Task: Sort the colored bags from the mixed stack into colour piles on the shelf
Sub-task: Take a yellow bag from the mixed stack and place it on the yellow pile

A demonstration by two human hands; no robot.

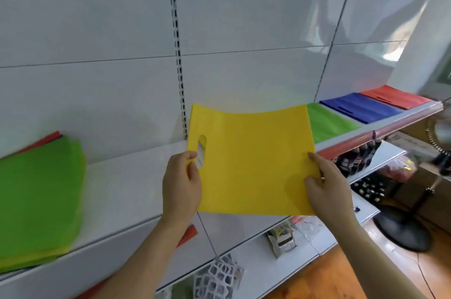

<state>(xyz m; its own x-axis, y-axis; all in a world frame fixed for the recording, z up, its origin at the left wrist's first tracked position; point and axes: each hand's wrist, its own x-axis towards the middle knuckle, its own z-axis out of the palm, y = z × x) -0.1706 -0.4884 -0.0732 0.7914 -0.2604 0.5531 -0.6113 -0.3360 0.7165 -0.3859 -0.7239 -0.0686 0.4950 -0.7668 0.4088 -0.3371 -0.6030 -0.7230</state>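
Above the shelf, a yellow bag hangs flat between both hands. The left hand pinches its left edge beside the die-cut handle slot, thumb on top. The right hand pinches the right edge, thumb and fingertips lying on the face. The bag looks like thin non-woven fabric: matte, light, soft enough to sag and bow along its far edge, so two opposite edges seem the best places to hold it to keep it flat. It is unlikely to slip or break, though it may fold or slide off a heap. On the left lies the mixed stack, green on top with red and yellow edges showing. To the right lie a green pile, a blue pile and a red pile, flat rectangles side by side.
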